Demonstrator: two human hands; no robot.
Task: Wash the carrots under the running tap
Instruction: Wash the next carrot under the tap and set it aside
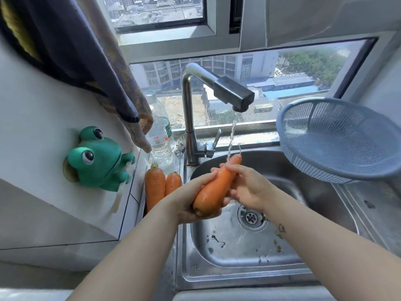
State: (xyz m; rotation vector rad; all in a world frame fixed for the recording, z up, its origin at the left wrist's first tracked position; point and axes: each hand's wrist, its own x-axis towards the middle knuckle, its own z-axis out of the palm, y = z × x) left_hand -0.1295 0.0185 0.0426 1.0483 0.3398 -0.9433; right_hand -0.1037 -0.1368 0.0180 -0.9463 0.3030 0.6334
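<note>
Two hands found over the steel sink (227, 253), both gripping a single carrot (213, 187). Recorded the left hand (191, 203) cupping the thick end from below, fingers curled round it; recorded the right hand (247, 187) wrapped round the thinner half, near the tip. Held slantwise above the drain (251, 217), thick end nearest, tip away. Noted wet skin on the carrot. Logged two further carrots (154, 187) lying side by side just left of the basin, against the tiled wall (130, 192), apart from both hands. Noted a green frog figure (97, 157) fixed to that wall. Beyond, found the tap (233, 92) running, with its stream (233, 129) striking the carrot's thin end. Logged a plastic bottle (160, 135) just left of the tap's column, a blue colander (338, 135) tilted at the basin's right, dark cloth (121, 83) hanging upper left, and a window (303, 68) farthest back.
</note>
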